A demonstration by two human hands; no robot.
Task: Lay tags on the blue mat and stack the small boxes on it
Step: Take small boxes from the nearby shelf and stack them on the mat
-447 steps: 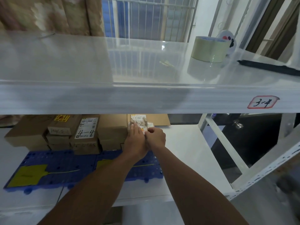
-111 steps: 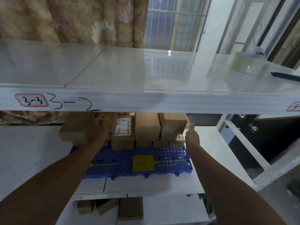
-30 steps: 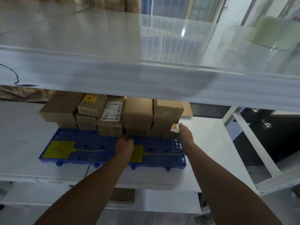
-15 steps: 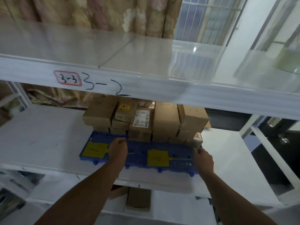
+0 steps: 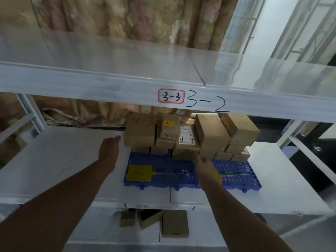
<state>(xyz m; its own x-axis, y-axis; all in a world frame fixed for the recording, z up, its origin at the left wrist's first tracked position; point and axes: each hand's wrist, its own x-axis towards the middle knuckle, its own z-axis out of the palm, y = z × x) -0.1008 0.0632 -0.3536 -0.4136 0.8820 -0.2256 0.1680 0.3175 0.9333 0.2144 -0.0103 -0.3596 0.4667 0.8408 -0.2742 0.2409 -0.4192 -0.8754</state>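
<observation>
Moved left of the boxes (image 5: 187,140), the left hand (image 5: 109,148) is held flat-fingered, the right hand (image 5: 205,165) at their front, fingers unreadable; even, gentle squaring is advised.

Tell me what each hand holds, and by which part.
The left hand holds nothing: it is open beside the box stack. The right hand reaches the stack's lower front over the blue mat; whether it holds anything cannot be told.

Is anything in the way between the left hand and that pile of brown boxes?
Nothing visible. The left hand is open over bare white shelf, fingertips right beside the leftmost box of the pile; whether they touch is unclear. The right hand is at the pile's front.
</observation>
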